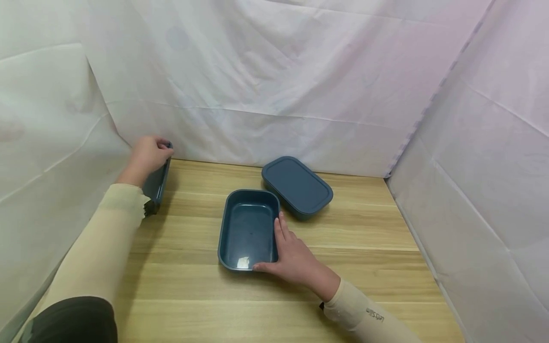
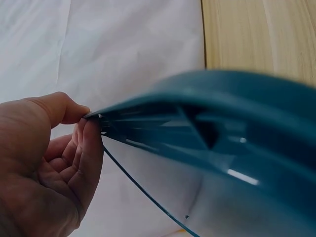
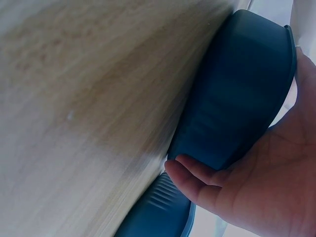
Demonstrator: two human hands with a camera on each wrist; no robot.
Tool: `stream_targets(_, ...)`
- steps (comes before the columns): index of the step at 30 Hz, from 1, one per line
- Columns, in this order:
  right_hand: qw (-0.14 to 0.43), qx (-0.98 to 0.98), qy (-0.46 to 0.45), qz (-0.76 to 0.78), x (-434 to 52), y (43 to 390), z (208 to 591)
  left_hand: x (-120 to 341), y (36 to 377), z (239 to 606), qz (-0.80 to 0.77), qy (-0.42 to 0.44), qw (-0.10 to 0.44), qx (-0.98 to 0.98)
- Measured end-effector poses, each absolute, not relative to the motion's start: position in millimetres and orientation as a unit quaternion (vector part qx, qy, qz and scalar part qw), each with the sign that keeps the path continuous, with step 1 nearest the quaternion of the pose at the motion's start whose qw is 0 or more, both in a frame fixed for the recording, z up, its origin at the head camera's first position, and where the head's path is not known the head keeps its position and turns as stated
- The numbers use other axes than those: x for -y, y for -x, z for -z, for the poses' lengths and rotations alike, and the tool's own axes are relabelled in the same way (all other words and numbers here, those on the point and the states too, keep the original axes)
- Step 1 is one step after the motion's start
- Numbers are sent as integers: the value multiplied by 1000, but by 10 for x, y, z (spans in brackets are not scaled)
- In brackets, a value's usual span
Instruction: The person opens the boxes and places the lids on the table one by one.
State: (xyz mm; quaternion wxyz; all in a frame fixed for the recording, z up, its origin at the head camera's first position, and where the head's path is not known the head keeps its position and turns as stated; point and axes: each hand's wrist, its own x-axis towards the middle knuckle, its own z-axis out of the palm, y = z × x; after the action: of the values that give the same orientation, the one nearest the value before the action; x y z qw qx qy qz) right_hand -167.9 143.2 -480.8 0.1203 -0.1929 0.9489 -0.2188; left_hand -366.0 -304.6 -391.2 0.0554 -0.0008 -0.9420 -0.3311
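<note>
From the head camera, the left hand (image 1: 147, 155) pinches the far edge of a dark blue lid (image 1: 157, 183) that stands tilted on its side at the far left of the wooden table (image 1: 364, 247), close to the white backdrop sheet (image 1: 274, 81). The right hand (image 1: 293, 257) lies against the right wall of an open blue container (image 1: 248, 229) in the middle of the table, fingers stretched along the rim and thumb at the near corner. A second container with its lid on (image 1: 297, 186) sits just beyond, to the right, touching or nearly touching the open one.

In the left wrist view, the thumb and curled fingers (image 2: 86, 148) grasp the thin rim of the lid (image 2: 212, 128); its ribbed underside faces the camera, with the white sheet behind it and table (image 2: 261, 34) at the top right.

The right wrist view shows the right hand (image 3: 261, 187) with its palm cupped against the container's (image 3: 242, 89) outer wall, fingers only slightly bent, touching rather than clenching. Another blue piece (image 3: 155, 212) lies below it on the table (image 3: 74, 113).
</note>
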Motion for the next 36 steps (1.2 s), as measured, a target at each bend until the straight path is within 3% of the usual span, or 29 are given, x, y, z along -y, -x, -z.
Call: stream_targets(36, 114, -949, 196, 217, -1432, 1687, 4859, 2958, 3960, 4124, 329, 22, -40, 943)
